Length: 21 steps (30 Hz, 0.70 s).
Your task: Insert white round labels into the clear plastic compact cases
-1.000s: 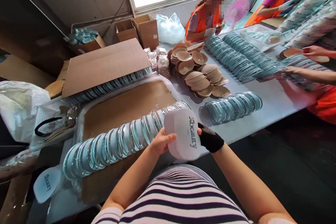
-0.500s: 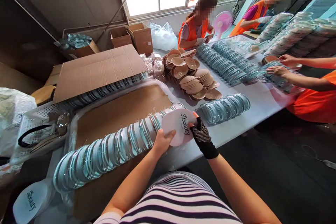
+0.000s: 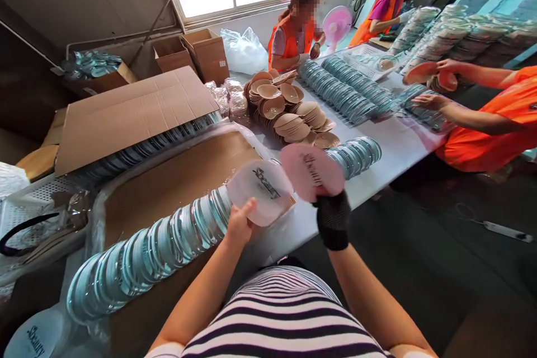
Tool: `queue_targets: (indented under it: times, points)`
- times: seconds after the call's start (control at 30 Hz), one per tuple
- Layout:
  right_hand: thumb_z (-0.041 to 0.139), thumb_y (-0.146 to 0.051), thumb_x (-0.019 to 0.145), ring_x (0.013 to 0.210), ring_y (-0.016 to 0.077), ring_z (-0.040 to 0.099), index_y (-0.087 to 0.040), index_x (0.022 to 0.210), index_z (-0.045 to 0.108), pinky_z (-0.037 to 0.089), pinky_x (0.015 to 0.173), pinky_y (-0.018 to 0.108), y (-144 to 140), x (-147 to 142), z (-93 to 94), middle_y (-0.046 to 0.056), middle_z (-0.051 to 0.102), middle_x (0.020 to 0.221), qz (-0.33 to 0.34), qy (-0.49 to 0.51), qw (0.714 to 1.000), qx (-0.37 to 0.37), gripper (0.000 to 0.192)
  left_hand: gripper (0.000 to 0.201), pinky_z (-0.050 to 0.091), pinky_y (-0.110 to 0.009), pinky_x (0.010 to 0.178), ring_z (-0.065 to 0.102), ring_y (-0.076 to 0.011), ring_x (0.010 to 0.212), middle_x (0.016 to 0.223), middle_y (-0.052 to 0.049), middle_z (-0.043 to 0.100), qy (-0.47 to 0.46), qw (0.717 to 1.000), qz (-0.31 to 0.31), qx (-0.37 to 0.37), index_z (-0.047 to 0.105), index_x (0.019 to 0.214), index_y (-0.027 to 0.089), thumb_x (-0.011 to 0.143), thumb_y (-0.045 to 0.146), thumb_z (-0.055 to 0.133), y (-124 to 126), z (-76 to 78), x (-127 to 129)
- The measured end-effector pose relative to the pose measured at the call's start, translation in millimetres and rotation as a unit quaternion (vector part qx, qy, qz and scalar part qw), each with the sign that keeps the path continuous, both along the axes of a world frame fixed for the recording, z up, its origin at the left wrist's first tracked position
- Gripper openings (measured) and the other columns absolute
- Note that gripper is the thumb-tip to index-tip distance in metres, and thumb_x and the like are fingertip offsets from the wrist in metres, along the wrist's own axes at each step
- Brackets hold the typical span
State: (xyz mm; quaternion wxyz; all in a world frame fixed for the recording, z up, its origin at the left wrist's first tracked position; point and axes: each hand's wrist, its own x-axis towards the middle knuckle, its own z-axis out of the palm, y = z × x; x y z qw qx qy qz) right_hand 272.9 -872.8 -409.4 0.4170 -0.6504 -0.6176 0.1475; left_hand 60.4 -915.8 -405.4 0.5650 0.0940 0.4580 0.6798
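Note:
My bare left hand (image 3: 240, 224) pinches a flat white round disc (image 3: 272, 208) by its lower edge; black lettering shows on its face. My right hand (image 3: 333, 217), in a black fingerless glove, grips the bottom of a similar pinkish disc (image 3: 296, 170) with lettering, blurred by motion. The two discs are side by side, tilted, their edges close together. Below and left of them runs a long row of discs in clear wrapping (image 3: 155, 251), standing on edge on brown cardboard (image 3: 168, 182). A shorter wrapped row (image 3: 361, 155) lies behind my right hand.
Piles of tan cup-shaped pieces (image 3: 293, 126) and more wrapped rows (image 3: 342, 89) cover the far table. A cardboard sheet (image 3: 138, 114) lies over discs at left. A lettered white disc (image 3: 36, 335) sits lower left. Co-workers in orange vests (image 3: 289, 39) sit across; another person's arms (image 3: 465, 112) reach in from the right.
Both hands were together on one white lettered disc; now they are apart, each with a disc. The view has shifted right. The co-worker at right has raised tan pieces.

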Motion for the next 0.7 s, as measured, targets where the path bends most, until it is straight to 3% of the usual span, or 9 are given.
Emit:
queue_targets:
  times: [0.03, 0.1, 0.2, 0.3, 0.4, 0.53, 0.7]
  points:
    - [0.04, -0.048, 0.092, 0.082, 0.0265, 0.07, -0.013, 0.113, 0.066, 0.055, 0.066, 0.034, 6, 17, 2.6, 0.018, 0.073, 0.099, -0.03, -0.022, 0.999, 0.008, 0.049, 0.048, 0.059, -0.032, 0.077, 0.072, -0.0214, 0.087, 0.101, -0.006, 0.077, -0.018, 1.0, 0.02, 0.003, 0.07, 0.108, 0.02, 0.063, 0.022, 0.085, 11, 5.8, -2]
    - [0.042, -0.049, 0.092, 0.079, 0.0265, 0.07, -0.012, 0.109, 0.068, 0.052, 0.064, 0.032, 9, 47, 5.1, 0.018, 0.073, 0.093, -0.026, -0.102, 0.994, 0.012, 0.048, 0.044, 0.059, -0.036, 0.084, 0.071, -0.0223, 0.096, 0.108, -0.005, 0.075, -0.055, 0.997, 0.043, 0.027, 0.067, 0.116, 0.022, 0.073, 0.021, 0.077, 41, 18.6, -3]
    - [0.035, -0.044, 0.096, 0.064, 0.0225, 0.066, -0.014, 0.096, 0.071, 0.045, 0.057, 0.028, 0, 71, 1.6, 0.014, 0.071, 0.074, 0.065, -0.238, 0.969, 0.005, 0.047, 0.034, 0.054, -0.041, 0.098, 0.067, -0.0231, 0.112, 0.114, -0.007, 0.074, -0.098, 0.992, 0.02, 0.082, 0.066, 0.12, 0.021, 0.085, 0.019, 0.064, 94, 30.2, 5]
    - [0.03, -0.038, 0.099, 0.061, 0.0194, 0.065, -0.016, 0.092, 0.071, 0.038, 0.055, 0.026, -10, 67, -2.6, 0.011, 0.072, 0.073, 0.137, -0.32, 0.937, -0.015, 0.047, 0.034, 0.048, -0.037, 0.107, 0.063, -0.0202, 0.121, 0.117, -0.008, 0.073, -0.106, 0.991, 0.024, 0.081, 0.065, 0.121, 0.018, 0.088, 0.011, 0.058, 131, 24.9, 20]
    - [0.029, -0.037, 0.101, 0.064, 0.0199, 0.067, -0.017, 0.099, 0.069, 0.033, 0.054, 0.027, -3, 44, 1.2, 0.01, 0.074, 0.079, 0.177, -0.374, 0.906, -0.092, 0.045, 0.036, 0.045, -0.034, 0.109, 0.061, -0.0179, 0.124, 0.118, -0.006, 0.073, -0.11, 0.992, 0.04, 0.054, 0.065, 0.122, 0.018, 0.089, 0.007, 0.054, 140, 12.1, 30]
    - [0.027, -0.035, 0.103, 0.075, 0.0222, 0.069, -0.019, 0.114, 0.063, 0.032, 0.057, 0.026, 34, 4, 18.2, 0.01, 0.074, 0.089, 0.21, -0.414, 0.863, -0.2, 0.041, 0.036, 0.046, -0.033, 0.108, 0.06, -0.0178, 0.125, 0.123, -0.006, 0.071, -0.114, 0.991, 0.041, 0.061, 0.065, 0.123, 0.019, 0.09, 0.009, 0.055, 135, 4.1, 29]
    - [0.028, -0.041, 0.103, 0.081, 0.0243, 0.069, -0.016, 0.117, 0.057, 0.038, 0.063, 0.027, 63, -8, 39.8, 0.014, 0.072, 0.093, 0.236, -0.415, 0.849, -0.226, 0.041, 0.037, 0.047, -0.032, 0.107, 0.062, -0.018, 0.122, 0.123, -0.007, 0.071, -0.125, 0.989, 0.051, 0.064, 0.065, 0.122, 0.018, 0.086, 0.009, 0.06, 138, 0.8, 25]
